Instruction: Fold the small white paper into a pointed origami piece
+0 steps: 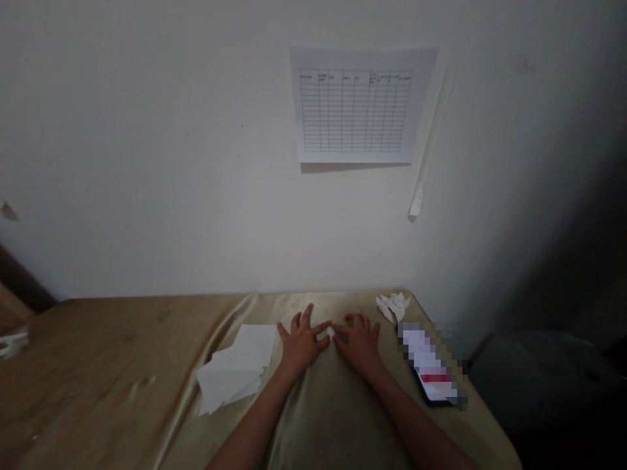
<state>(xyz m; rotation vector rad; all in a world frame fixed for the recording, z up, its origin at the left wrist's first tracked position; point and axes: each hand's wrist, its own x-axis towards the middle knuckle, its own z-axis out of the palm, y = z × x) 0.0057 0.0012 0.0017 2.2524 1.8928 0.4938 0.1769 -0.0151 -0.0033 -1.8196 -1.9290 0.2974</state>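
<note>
My left hand [302,341] rests low over the cloth-covered table, its thumb and index finger pinching the left side of a small white piece of paper [330,332]. Its other fingers are spread outward. From the other side, my right hand [359,341] meets the same piece with thumb and index finger, the remaining fingers slightly bent. Fingertips hide part of the paper, so its exact folds cannot be made out. Beside my left hand lies a fanned stack of white paper sheets [235,369].
Torn paper scraps [393,305] lie at the table's back right corner. A phone [431,365], partly blurred out, is right of my right hand. The tan cloth [122,365] has raised creases. On the wall behind hangs a printed table sheet [357,111] near a paper strip [428,156].
</note>
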